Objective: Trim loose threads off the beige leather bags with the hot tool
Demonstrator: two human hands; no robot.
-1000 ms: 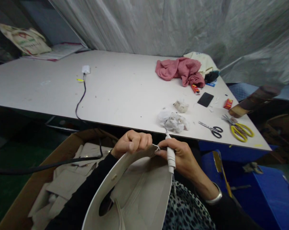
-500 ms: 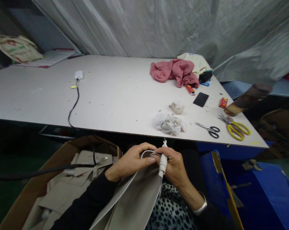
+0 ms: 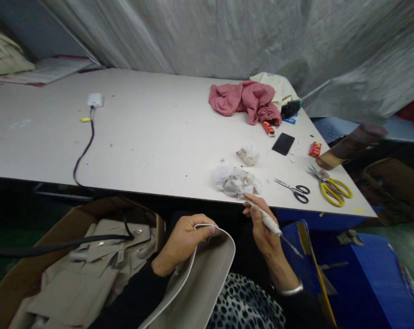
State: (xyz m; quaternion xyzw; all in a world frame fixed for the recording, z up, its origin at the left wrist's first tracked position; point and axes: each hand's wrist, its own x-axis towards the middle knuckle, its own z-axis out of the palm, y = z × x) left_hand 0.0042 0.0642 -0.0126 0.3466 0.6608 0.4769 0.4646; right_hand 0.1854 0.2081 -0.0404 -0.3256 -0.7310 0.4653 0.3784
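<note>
My left hand (image 3: 188, 237) pinches the upper edge of a beige leather-like bag piece (image 3: 207, 274), whose curved mouth gapes toward me above my lap. In my right hand (image 3: 267, 228) is a slim tool with a white-wrapped handle (image 3: 270, 222), held like a pen and slanting up to the left. A thin strand or shaft trails from its lower end; which one I cannot tell. The tool is apart from the bag piece. Just beyond its upper end, a crumpled clear plastic bag (image 3: 236, 180) with small contents lies at the table's front edge.
On the white table (image 3: 152, 132) lie black-handled scissors (image 3: 294, 189), yellow-handled scissors (image 3: 333, 187), a black pad (image 3: 283, 144) and a pink cloth (image 3: 243, 98). A carton (image 3: 131, 208) of beige pieces stands left, crossed by a black cable (image 3: 80, 249); blue bins (image 3: 371, 274) stand right.
My right hand has moved right and away from the bag piece's edge, taking the white-handled tool with it. My left hand keeps its hold. The view has shifted slightly.
</note>
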